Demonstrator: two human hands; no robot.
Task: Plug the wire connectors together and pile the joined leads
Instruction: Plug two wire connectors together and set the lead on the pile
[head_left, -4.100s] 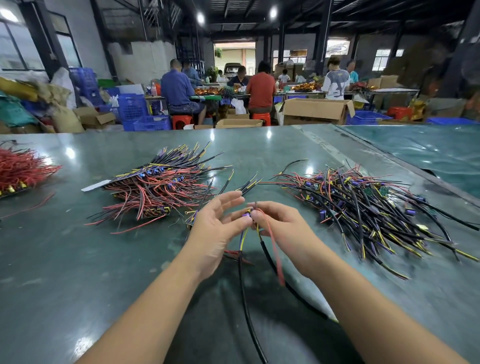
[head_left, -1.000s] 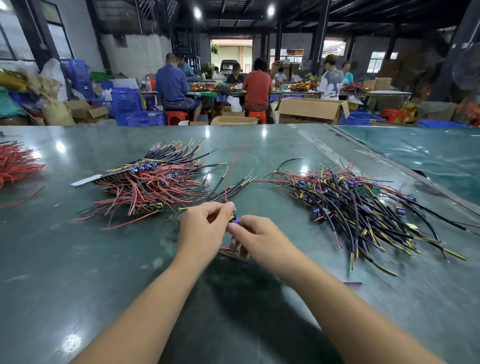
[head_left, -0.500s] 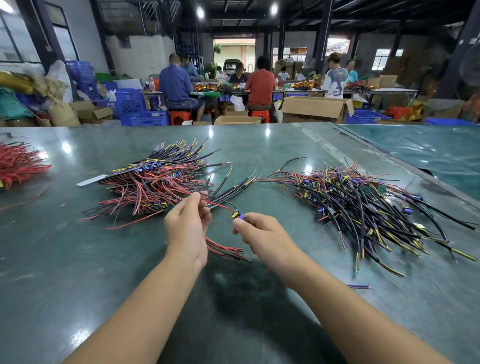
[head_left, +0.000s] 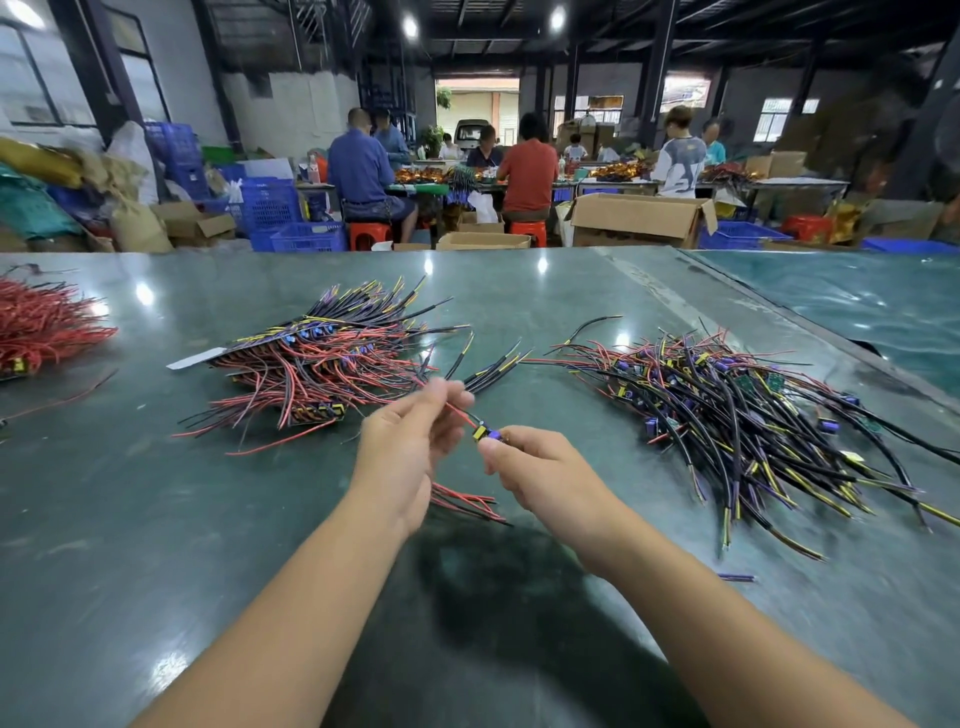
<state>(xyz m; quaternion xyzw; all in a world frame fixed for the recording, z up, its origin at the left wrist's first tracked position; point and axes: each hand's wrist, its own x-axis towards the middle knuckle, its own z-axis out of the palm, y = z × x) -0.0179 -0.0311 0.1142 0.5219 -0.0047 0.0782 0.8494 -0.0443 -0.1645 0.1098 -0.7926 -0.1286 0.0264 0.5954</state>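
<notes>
**Now: lay the joined lead on the pile**

We pinch the mated connector (head_left: 487, 434) w/ right hand (head_left: 540, 470); left hand (head_left: 410, 441) pinches its red wire (head_left: 460, 413). Swing it over to the joined pile (head_left: 322, 374), ends aligned w/ the rest, then release both.

Both hands (head_left: 467, 457) raised; fingers pinched
</notes>
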